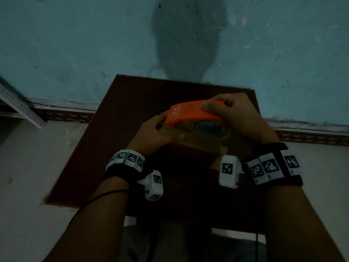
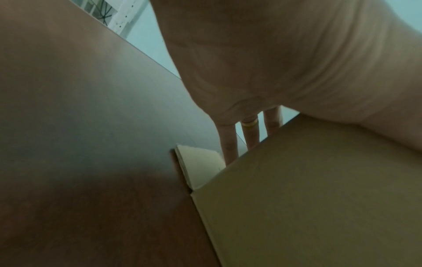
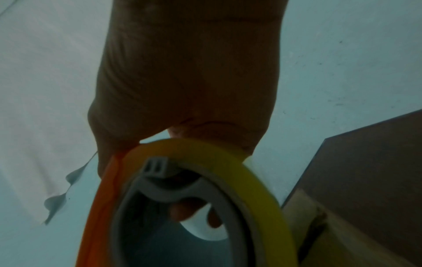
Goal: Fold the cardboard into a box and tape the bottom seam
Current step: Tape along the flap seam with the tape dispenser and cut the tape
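A tan cardboard box (image 1: 200, 146) stands on the dark brown table (image 1: 132, 101) under both hands. My right hand (image 1: 232, 114) grips an orange tape dispenser (image 1: 188, 112) from above, holding it just over the box top. A yellowish tape roll (image 1: 217, 137) sits in the dispenser. In the right wrist view the right hand (image 3: 182, 81) wraps the tape roll (image 3: 262, 189) and the orange dispenser (image 3: 100, 207). My left hand (image 1: 156, 133) holds the box's left end, thumb on top. Its fingers (image 2: 230, 144) reach down the far side of the box (image 2: 319, 198).
A teal wall (image 1: 94, 44) rises right behind the table's far edge. A white perforated metal rack (image 1: 18, 104) stands at the far left. Pale floor (image 1: 28, 167) shows on both sides of the table, and my lap is below the near edge.
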